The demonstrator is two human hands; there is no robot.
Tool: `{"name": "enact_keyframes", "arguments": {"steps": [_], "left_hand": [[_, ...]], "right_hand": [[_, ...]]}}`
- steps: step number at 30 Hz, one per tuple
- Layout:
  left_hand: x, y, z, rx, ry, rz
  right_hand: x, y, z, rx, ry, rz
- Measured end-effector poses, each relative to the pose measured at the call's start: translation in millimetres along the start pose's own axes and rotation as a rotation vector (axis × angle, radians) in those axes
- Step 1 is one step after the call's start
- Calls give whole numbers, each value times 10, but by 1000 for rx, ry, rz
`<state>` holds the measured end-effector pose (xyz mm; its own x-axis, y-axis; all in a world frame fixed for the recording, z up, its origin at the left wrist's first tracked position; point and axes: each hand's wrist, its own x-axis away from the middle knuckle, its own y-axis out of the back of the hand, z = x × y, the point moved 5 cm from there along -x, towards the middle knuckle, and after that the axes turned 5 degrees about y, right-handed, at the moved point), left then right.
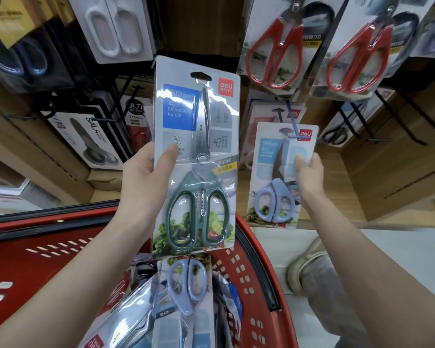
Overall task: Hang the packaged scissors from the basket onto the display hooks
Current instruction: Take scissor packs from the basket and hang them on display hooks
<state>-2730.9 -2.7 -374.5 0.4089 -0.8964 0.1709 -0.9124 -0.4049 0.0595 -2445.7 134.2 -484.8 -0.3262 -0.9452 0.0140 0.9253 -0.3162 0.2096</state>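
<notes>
The left hand [146,179] grips the green-handled scissors pack [196,156] by its left edge, thumb pressed on the front and fingers hidden behind. It holds the pack upright above the red basket [259,262], and the tall card covers much of the shelf's middle. The right hand [309,174] pinches the blue-handled scissors pack [274,192] at its right edge, thumb on the front. The tip of a blue hook [293,124] shows in front of that card's top, by the hang hole; whether the card hangs fully on it cannot be told. Another card [261,114] hangs just behind. Above right hang 2 red-handled scissors packs [274,54]; upper left, a white-handled pack [116,28]. Black hooks [126,96] and a SALA pack [91,139] fill the left side. More packs lie in the basket, 1 with blue handles [186,285] directly below the green-handled pack. A shoe [309,262] stands beside the basket's right rim.
</notes>
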Motion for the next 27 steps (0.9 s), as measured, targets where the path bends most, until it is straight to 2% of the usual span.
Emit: {"name": "enact_keyframes", "arguments": {"steps": [6,13,16,21,24,27], "left_hand": [[4,-9,14,-15,-3,23],[5,-16,64,-28,9,30],[8,-17,82,-37,-6,40],[66,-4,82,-20,-29,39],[164,14,75,11,-24,40],[279,85,64,34,-18,29]], "right_hand": [[-358,-265,62,21,-57,38],[-704,-360,5,281,-169,105],[-694,-328,-35,288,-242,114],[-384,-242,196,317,-205,112],[-19,-235,341,370,-192,242],[486,-260,557,518,-84,500]]}}
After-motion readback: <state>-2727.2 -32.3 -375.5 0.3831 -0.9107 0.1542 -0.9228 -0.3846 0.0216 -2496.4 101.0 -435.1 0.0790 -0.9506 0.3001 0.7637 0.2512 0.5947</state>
